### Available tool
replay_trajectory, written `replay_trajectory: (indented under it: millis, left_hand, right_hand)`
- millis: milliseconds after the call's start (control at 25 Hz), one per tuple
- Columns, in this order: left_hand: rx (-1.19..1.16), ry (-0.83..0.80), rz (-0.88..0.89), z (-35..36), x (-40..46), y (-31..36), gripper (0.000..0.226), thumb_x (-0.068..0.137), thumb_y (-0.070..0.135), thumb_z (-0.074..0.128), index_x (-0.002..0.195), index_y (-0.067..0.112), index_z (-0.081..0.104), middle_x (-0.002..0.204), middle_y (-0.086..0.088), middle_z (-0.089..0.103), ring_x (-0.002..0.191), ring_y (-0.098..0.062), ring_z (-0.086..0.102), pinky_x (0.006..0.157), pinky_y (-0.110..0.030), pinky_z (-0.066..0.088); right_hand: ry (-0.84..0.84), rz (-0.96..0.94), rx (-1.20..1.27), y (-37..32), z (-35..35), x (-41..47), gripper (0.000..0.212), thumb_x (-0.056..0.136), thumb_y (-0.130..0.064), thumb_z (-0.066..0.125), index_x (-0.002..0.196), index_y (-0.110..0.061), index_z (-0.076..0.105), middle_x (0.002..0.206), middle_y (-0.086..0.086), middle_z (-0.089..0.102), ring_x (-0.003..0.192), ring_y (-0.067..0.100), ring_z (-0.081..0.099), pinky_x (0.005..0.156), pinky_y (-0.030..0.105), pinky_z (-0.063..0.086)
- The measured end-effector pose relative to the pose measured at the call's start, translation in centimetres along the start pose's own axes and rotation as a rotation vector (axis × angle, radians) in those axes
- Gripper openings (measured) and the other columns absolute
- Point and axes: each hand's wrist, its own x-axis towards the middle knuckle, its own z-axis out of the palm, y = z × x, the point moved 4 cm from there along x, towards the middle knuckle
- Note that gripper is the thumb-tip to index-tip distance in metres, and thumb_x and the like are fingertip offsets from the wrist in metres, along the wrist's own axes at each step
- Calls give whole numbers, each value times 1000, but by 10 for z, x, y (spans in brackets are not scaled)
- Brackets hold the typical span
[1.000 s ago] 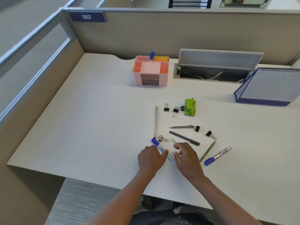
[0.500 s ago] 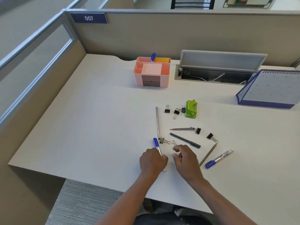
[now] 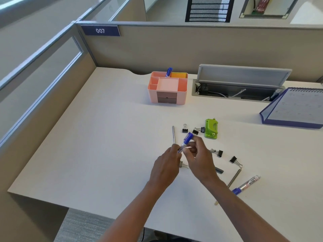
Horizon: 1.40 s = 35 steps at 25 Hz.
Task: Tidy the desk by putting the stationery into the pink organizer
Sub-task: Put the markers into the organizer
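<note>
On the wide white desk (image 3: pixel 104 137) we see the pink plastic organizer (image 3: pixel 167 88) standing at the back, a blue-capped marker upright in a rear slot. Near the front, above the desktop, our left hand (image 3: pixel 166 165) and right hand (image 3: pixel 201 158) meet, fingers curled, both pinching a blue-capped clear marker (image 3: pixel 186 141), cap tilted up and away. Around them lie a green hole punch (image 3: pixel 211 129), a second blue-capped marker (image 3: pixel 246 185), a thin metal pen (image 3: pixel 173 134) and black binder clips (image 3: pixel 184 128).
</note>
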Motion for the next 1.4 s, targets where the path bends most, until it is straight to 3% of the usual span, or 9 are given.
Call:
replay_trajectory:
  millis: [200,360,480,600,760,920,1080,1160,1400]
  left_hand:
    - [-53,3,102,-13,28,-8,30,100,15,46,128,27,44,113,1,58,82,-22,58,68,-36,51]
    - [-57,4,128,-25,63,-20,18,97,20,54,115,23,53,98,3,61,80,-19,57,68,-30,47]
    - [-51,10,173,-37,90,-24,10,95,22,59,104,20,58,85,8,56,72,-15,50,63,-25,38]
    - [-48,15,225,-49,117,-24,10,93,24,61,103,20,58,84,8,58,71,-15,51,62,-26,39]
    - [7,15,207,-63,163,-30,36,93,30,62,126,19,52,114,-2,64,96,-22,61,78,-34,49]
    - [131,48,145,-68,206,-54,72,91,30,66,148,19,24,157,-4,28,137,-25,38,101,-42,46]
    - [286,20,133,-68,237,-74,85,93,33,63,155,16,7,163,-8,-1,150,-29,-1,119,-43,11]
    - [322,0,154,-63,244,-80,85,94,34,60,155,15,4,163,-8,-4,150,-28,-4,119,-41,5]
    - [311,30,172,-53,254,-90,80,95,32,59,155,12,9,163,-7,7,150,-27,4,119,-43,8]
  right_hand:
    - [134,-62,54,-19,-4,27,39,93,-11,63,128,-24,51,98,-11,70,90,3,68,78,20,54]
    - [210,-107,81,-28,-4,42,38,89,-3,66,122,-20,55,104,-4,72,96,-2,67,84,12,50]
    - [262,-156,60,-34,-5,59,36,90,-3,66,120,-19,55,102,-1,73,94,-1,68,82,12,51]
    - [297,-212,25,-47,-7,84,34,89,-5,67,119,-16,54,96,-2,74,88,1,70,76,13,53]
    - [328,-285,-56,-71,-7,135,31,90,-12,69,118,-17,56,96,-1,74,86,8,72,78,22,58]
    - [358,-357,-43,-92,-3,201,25,92,-13,66,116,-15,58,95,-4,72,86,5,70,76,26,59]
    - [387,-407,-65,-110,12,271,19,90,-11,65,109,-11,60,91,-3,69,83,1,66,73,16,52]
    - [363,-433,-104,-115,24,303,18,89,-11,65,106,-10,61,90,-1,69,82,9,67,73,20,52]
    - [307,-439,-174,-110,50,375,16,87,-13,65,103,-13,61,87,-4,69,80,9,68,75,31,57]
